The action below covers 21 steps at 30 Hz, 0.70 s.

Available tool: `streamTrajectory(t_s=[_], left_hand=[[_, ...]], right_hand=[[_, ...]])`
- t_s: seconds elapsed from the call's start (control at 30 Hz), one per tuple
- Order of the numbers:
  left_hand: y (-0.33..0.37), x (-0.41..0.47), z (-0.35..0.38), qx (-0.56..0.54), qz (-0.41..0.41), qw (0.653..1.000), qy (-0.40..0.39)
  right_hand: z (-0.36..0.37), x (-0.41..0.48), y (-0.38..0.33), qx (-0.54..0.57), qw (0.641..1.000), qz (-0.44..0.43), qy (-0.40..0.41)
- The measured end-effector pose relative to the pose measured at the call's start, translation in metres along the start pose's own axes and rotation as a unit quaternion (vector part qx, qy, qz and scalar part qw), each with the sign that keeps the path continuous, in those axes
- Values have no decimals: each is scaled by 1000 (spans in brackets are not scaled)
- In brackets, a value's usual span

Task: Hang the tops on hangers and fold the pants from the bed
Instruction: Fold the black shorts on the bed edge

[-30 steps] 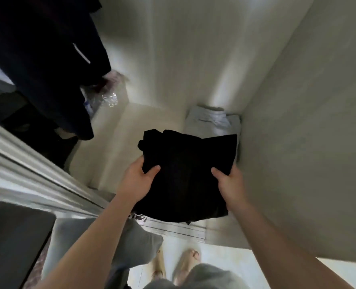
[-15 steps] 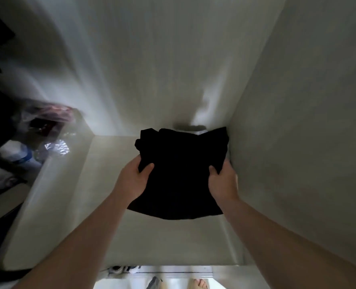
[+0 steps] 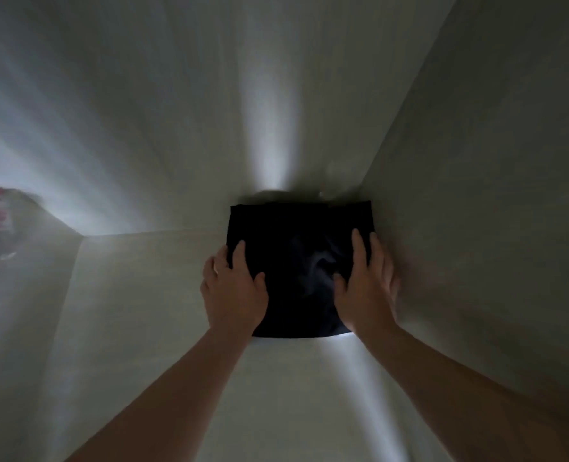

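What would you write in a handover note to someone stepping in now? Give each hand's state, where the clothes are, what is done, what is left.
Left hand: open, flat on the left edge of the garment.
Right hand: open, flat on its right side, beside the wall.
Garment: black, folded, lying on the shelf in the back right corner.
Done: this piece folded and set down.
Left: lift both hands off; nothing else of the job is in view, so the rest cannot be judged.
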<state>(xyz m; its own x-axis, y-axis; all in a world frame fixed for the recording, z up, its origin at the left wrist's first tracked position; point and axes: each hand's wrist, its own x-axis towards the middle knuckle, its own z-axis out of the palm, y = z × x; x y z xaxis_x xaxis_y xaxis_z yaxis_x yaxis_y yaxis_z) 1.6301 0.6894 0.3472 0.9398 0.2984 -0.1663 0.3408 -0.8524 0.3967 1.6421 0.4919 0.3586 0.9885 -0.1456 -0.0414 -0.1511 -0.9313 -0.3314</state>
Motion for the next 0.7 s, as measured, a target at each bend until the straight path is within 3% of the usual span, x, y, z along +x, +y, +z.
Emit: streamTrajectory(t_s=[0.1, 0.17, 0.37, 0.57, 0.7], left_hand=[[5, 0, 25, 27, 144, 988, 48], [4, 14, 42, 45, 177, 983, 24], [-20, 62, 91, 79, 157, 984, -15], [-29, 86, 116, 53, 179, 982, 30], [-27, 92, 114, 66, 164, 984, -10]], right_hand=[[27, 3, 4, -59, 996, -64, -37], [45, 16, 3, -82, 991, -89, -55], [103, 54, 11, -107, 986, -97, -88], [140, 67, 13, -91, 992, -89, -19], [143, 73, 13, -97, 991, -85, -31]])
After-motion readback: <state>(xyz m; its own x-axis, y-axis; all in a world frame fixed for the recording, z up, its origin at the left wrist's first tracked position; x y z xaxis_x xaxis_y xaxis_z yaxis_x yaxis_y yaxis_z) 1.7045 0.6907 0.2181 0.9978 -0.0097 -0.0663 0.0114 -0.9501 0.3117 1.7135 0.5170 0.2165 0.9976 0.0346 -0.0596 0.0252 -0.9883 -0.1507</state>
